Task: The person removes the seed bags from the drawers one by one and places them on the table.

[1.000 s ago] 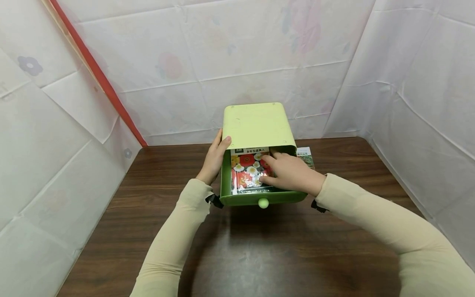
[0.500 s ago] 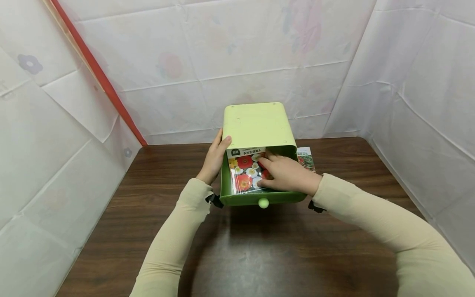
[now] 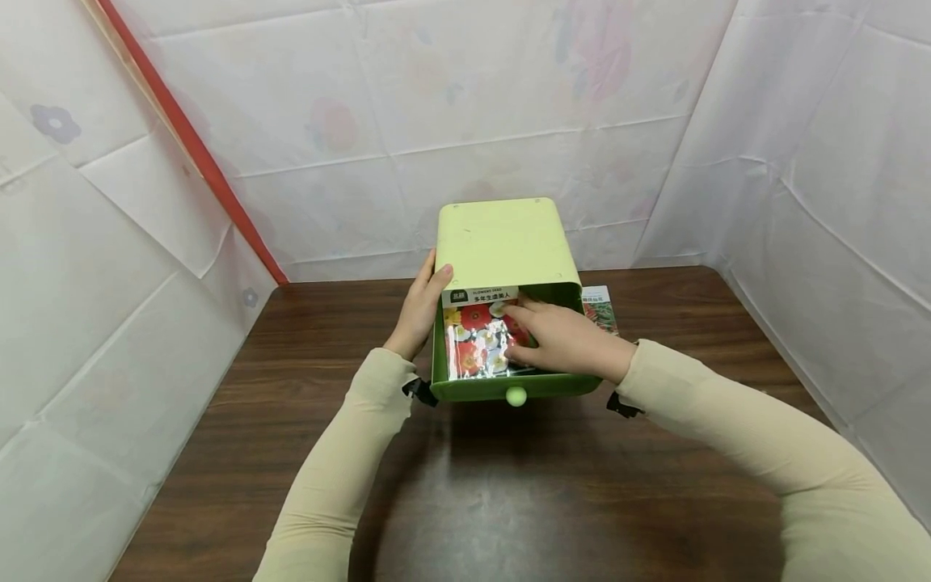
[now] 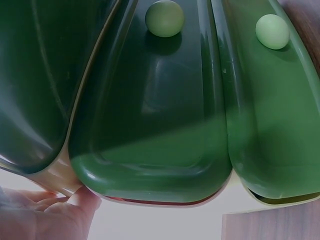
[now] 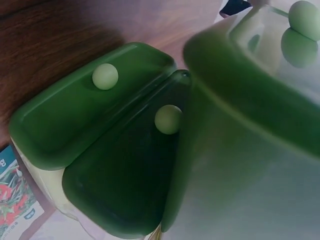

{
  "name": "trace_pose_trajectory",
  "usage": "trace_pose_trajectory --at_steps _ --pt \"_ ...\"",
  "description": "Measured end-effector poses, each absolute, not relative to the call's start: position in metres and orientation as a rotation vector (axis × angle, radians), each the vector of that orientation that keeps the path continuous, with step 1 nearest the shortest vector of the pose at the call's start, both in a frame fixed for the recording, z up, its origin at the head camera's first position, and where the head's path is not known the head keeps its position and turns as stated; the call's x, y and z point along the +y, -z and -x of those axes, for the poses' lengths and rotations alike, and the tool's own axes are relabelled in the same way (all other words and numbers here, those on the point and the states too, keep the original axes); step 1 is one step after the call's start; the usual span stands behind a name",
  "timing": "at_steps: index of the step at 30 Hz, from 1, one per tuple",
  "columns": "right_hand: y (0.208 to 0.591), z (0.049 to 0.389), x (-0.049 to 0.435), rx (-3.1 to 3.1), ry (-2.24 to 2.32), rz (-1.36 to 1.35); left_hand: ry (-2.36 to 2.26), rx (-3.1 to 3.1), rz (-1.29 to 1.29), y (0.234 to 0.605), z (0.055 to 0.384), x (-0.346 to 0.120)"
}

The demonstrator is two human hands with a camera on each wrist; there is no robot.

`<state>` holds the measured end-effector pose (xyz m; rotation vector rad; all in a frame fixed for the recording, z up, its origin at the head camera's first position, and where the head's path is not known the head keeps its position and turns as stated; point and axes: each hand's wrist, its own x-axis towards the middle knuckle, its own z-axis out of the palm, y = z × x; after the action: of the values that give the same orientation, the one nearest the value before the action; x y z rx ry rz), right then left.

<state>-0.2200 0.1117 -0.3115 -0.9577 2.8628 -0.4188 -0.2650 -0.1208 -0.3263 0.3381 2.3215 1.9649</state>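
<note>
A pale green drawer cabinet has its top drawer pulled out toward me. In that drawer lies a flower seed packet with red, white and yellow blooms. My left hand steadies the cabinet's left side, fingers along the wall and thumb at the front top corner. My right hand reaches into the drawer; thumb and index finger touch the packet's right part, apart from each other. Its remaining fingers are partly hidden. Below, the left wrist view shows the middle drawer and bottom drawer, both pushed in.
Another seed packet lies on the table to the right of the cabinet. The dark wooden table extends in front. White sheets hang behind and on both sides, with a red strip at the left.
The seed packet in the drawer has shifted left, and its printed top shows more clearly below the cabinet's edge. My right hand moved slightly with it; my left hand stayed in place.
</note>
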Motion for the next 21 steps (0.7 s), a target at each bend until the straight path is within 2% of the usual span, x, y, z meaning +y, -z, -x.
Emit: trace_pose_trajectory --at_steps 12,21 --pt "0.3075 0.2168 0.1159 2.771 0.797 0.844 -1.966 2.325 -0.35 0.3273 0.2657 -0.1208" --pt "0.307 0.2204 0.1206 2.458 1.328 0.475 -1.972 2.305 -0.351 0.3255 0.264 -0.1208"
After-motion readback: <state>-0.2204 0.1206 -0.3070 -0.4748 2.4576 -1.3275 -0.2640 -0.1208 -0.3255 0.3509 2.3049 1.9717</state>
